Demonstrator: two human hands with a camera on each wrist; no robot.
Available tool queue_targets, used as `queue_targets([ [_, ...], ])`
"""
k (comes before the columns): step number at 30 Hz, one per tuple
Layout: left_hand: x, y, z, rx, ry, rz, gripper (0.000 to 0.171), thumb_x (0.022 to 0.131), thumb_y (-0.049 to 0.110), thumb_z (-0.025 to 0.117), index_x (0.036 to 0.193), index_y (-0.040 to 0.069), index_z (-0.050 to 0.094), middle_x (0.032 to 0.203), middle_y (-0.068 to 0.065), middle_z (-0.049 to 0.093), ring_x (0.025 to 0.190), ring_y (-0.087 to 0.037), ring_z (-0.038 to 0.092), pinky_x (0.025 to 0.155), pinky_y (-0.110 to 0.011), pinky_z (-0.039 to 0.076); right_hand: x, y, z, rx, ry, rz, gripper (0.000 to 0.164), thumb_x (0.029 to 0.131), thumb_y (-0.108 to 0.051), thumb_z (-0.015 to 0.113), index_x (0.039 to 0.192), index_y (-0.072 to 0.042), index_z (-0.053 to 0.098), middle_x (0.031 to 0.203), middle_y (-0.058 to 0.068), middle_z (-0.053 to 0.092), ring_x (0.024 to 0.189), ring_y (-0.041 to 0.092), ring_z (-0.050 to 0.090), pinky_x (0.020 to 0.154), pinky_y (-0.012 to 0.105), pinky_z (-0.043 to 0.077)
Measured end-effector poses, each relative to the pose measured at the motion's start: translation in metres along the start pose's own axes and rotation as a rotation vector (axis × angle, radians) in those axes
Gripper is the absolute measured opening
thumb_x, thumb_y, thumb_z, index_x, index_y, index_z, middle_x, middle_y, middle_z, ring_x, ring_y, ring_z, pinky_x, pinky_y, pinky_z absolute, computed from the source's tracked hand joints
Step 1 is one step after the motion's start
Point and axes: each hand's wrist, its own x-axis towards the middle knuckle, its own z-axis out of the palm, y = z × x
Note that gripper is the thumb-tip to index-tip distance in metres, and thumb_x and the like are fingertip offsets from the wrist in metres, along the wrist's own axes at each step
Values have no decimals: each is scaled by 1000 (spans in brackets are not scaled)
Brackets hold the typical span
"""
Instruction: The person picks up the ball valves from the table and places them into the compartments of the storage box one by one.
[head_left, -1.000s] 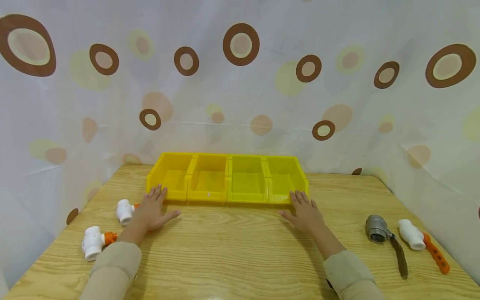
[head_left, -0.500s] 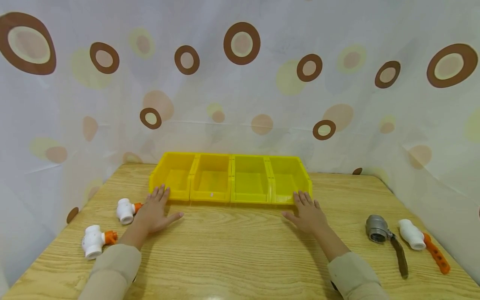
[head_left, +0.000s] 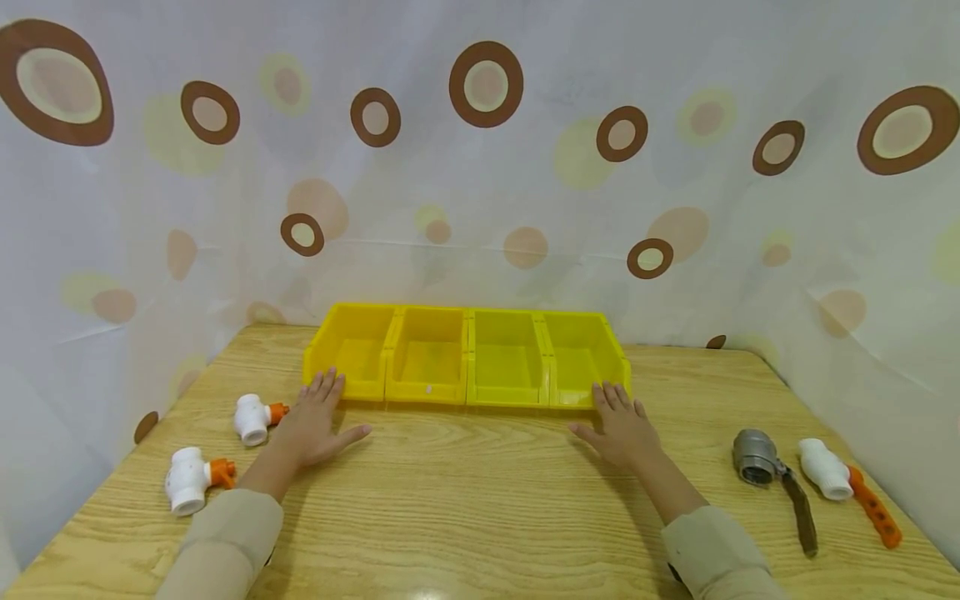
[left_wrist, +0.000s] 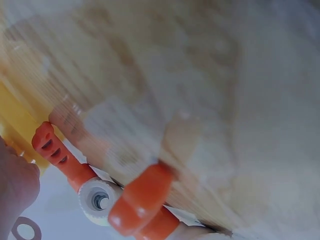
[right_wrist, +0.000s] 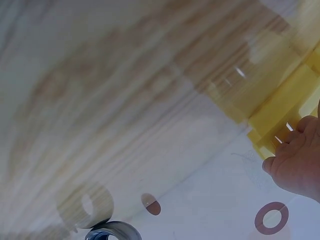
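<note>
A row of joined yellow bins (head_left: 427,392) stands at the back of the table, their open tops tilted toward me. My left hand (head_left: 309,429) lies with straight fingers against the front of the leftmost bin, thumb spread to the right. At the rightmost bin, my right hand (head_left: 621,429) touches the front edge with its fingertips, fingers straight. Neither hand grips anything. Left of my left hand are two white ball valves with orange handles, a nearer valve (head_left: 187,481) and a farther valve (head_left: 252,419). Their handles are partly hidden by the arm in the head view.
On the right of the wooden table (head_left: 465,517) lie a grey metal ball valve (head_left: 756,457) with a dark lever and a white ball valve (head_left: 825,469) with an orange handle. A patterned curtain (head_left: 480,183) hangs behind and at both sides.
The yellow bins have slid slightly to the right, and both hands have shifted right along with them. The valves lie where they were.
</note>
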Motion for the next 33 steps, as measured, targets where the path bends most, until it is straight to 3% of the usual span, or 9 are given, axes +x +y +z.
queue_targets([
  [15,0,7,0,-21,-26,3,93,87,56,49,144,-9,16,153,-26,11,141,-43,11,114,-57,11,-3,5,-3,-6,20,-13,80,93,-49,46,143,10,22,148,32,21,137,48,16,110,63,15],
  [33,-2,13,3,-26,-6,19,91,86,55,51,144,-9,19,152,-26,15,140,-43,14,113,-56,14,-9,6,-7,5,-2,14,82,93,-49,46,143,10,19,148,32,18,137,48,13,110,62,13],
])
